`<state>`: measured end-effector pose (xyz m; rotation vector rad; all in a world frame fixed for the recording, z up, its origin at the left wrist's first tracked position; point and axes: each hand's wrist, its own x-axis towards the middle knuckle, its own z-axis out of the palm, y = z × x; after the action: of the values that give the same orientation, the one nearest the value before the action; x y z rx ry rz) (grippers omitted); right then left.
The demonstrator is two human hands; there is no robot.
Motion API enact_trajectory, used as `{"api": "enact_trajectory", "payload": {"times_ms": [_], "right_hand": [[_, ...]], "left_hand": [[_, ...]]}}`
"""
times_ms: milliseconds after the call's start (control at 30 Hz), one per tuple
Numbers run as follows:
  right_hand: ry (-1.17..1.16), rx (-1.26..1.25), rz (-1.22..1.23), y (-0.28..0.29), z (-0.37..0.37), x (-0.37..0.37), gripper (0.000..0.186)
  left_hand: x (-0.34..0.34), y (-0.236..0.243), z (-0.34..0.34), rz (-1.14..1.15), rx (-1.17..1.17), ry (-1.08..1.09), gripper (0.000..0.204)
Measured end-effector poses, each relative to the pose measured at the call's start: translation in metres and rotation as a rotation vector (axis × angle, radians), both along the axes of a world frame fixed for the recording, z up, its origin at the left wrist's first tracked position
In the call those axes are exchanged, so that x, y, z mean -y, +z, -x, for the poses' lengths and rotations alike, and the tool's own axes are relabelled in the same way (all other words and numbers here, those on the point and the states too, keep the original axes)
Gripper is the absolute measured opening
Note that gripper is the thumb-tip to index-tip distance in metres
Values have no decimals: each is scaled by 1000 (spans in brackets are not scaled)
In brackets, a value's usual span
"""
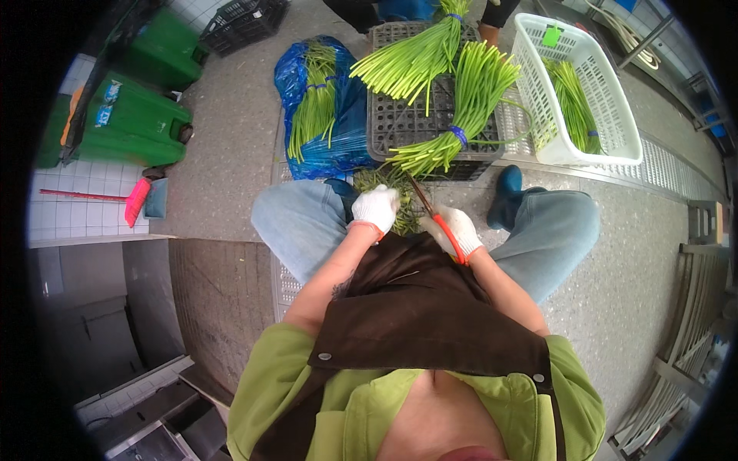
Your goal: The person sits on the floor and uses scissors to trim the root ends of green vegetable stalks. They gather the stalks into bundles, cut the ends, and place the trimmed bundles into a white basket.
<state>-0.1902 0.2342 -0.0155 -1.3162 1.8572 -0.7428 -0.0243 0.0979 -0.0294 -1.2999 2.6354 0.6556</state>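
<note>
My right hand (455, 227), in a white glove, is closed round a pair of scissors (422, 197) with orange handles, the dark blades pointing away from me. To its left, my left hand (376, 207) in a matching glove is curled closed beside a pile of green trimmings (403, 201) between my knees; what its fingers hold, if anything, is hidden. Just beyond the scissors, a bundle of long green stems (480, 92) with a blue band lies on an upturned black crate (430, 127). A second banded bundle of stems (415, 55) rests behind it.
Left of the crate, more stems (315, 100) lie on a blue plastic bag (342, 150). A white basket (615, 138) with a stem bundle stands at right. Green wheeled bins (131, 123) and a pink broom (137, 201) are far left. Part of another person (498, 14) shows beyond the crate.
</note>
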Motion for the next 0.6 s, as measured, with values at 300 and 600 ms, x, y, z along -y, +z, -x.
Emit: {"api": "enact_trajectory", "payload": {"times_ms": [300,600], "right_hand": [[34,-32,-27,3,2,10,37],[-127,-41,-96,-8,14,37,38]], "left_hand": [[37,-16,21,168,-496,384,34],[31,2,18,52,-381,292,23]]}}
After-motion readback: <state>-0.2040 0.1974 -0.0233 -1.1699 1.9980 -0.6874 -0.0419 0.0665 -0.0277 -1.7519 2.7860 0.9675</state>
